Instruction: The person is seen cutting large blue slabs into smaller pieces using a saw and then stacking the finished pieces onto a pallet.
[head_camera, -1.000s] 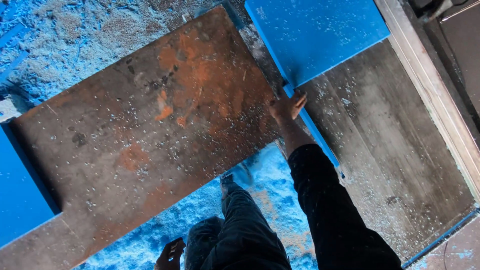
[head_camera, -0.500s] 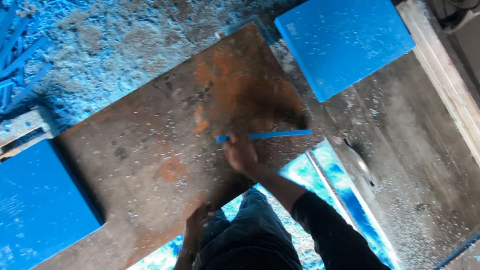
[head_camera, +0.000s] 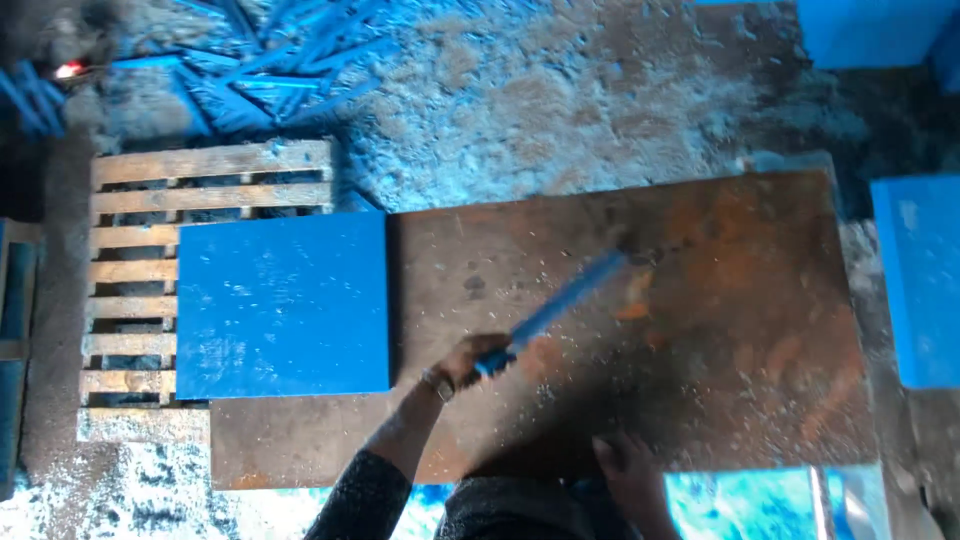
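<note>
1. Gripping a thin blue strip (head_camera: 560, 305), the left hand (head_camera: 470, 362) is closed round its lower end; half a second ago the strip lay flat.
2. It now slants above the rusty metal sheet (head_camera: 700, 330).
3. Right hand (head_camera: 630, 480) rests open at the sheet's near edge.
4. Blue square panel (head_camera: 282, 305) overlaps a wooden pallet (head_camera: 135, 250).

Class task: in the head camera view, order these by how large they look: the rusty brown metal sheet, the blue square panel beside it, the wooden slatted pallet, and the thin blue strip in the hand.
1. Rusty brown metal sheet.
2. and 3. Blue square panel and wooden slatted pallet: unsure, since the panel hides part of the pallet.
4. Thin blue strip, clearly smallest.
</note>
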